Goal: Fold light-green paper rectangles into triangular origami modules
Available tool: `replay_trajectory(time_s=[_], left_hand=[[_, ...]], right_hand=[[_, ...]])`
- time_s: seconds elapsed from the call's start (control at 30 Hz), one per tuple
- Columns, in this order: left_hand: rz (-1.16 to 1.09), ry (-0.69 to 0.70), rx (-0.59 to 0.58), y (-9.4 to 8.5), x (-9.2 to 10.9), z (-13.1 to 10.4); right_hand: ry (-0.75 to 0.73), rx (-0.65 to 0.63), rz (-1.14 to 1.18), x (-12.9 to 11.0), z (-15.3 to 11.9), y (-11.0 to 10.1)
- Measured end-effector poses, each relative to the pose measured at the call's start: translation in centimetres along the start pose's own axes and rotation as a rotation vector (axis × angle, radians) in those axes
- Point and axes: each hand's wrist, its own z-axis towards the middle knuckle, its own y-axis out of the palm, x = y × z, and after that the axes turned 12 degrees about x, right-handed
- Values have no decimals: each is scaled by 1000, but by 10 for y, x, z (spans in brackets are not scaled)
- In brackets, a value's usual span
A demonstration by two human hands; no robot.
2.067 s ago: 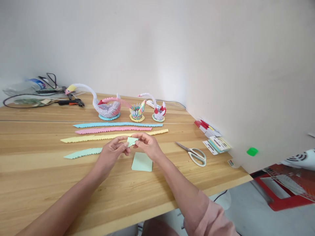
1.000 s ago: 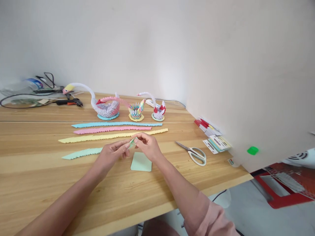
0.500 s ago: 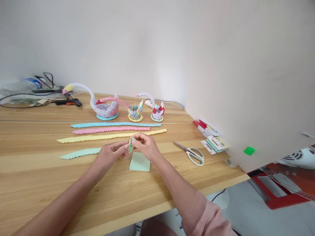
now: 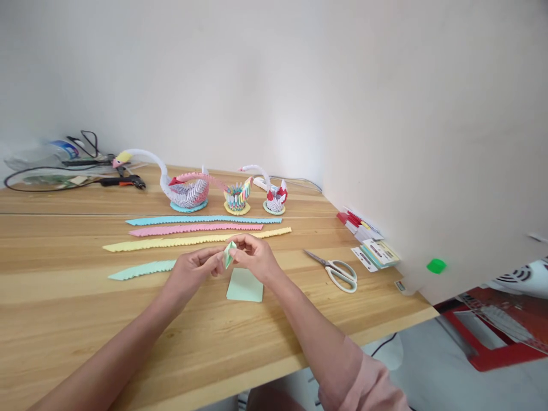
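A small folded piece of light green paper (image 4: 229, 255) is pinched between both hands above the table. My left hand (image 4: 194, 271) grips its left side, fingers closed. My right hand (image 4: 256, 258) pinches it from the right with thumb and fingers. Just below them lies a stack of square light green paper sheets (image 4: 244, 285). To the left, a strip of light green folded pieces (image 4: 141, 270) runs partly behind my left hand. Beyond the hands lie a yellow strip (image 4: 162, 242), a pink strip (image 4: 192, 229) and a blue strip (image 4: 201, 220), all with jagged edges.
Three folded-paper swans stand at the back: a large one (image 4: 188, 191), a multicoloured one (image 4: 237, 197) and a red-white one (image 4: 276, 198). Scissors (image 4: 340, 275) and paper packs (image 4: 377, 254) lie to the right. A black-handled tool (image 4: 122, 181) and cable sit at back left.
The folded green paper has turned slightly between my fingers, showing more of its face. Both hands keep their hold. The whole view has shifted a little.
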Motion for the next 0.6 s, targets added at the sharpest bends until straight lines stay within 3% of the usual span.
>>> replay_trajectory(time_s=[0.33,0.6], left_hand=[[-61,4,0,1,-9,2],[36,51,26,3,-12,3]], right_hand=[[22,-9,27,2,1,1],[21,-11,-4,3,0,2]])
